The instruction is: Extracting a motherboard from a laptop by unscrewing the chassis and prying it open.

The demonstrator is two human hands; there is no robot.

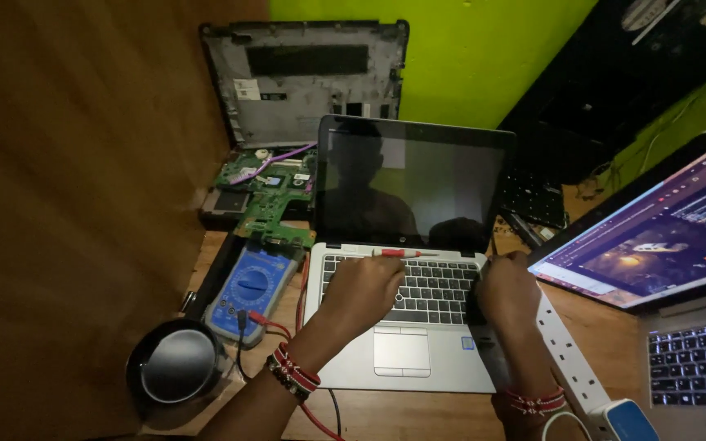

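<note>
Silver laptop point(406, 359) sits open in the middle of the wooden worktop point(418, 412), its dark screen upright and facing the person, its keyboard under both hands. Left hand point(363, 292) lies palm down on the left half of the keys, its grip loosely curled with the fingertips pressing on the keyboard and pinching nothing. Right hand point(507, 292) rests over the right edge of the keyboard, fingers bent down onto the keys; whether that grip clasps anything underneath cannot be told. Each wrist wears a beaded band of red, white and dark. A red-handled screwdriver point(398, 253) lies across the strip just above the keys, close to the left fingertips. Left of the laptop lies a blue multimeter point(248, 287) with red and black leads trailing toward the person, and near it a round dark bowl point(175, 366). Behind these, a bare green circuit board point(275, 196) rests in an opened grey laptop shell point(304, 82). To the right, a white power strip point(567, 347) runs beside a second laptop point(672, 245) with a lit screen.
</note>
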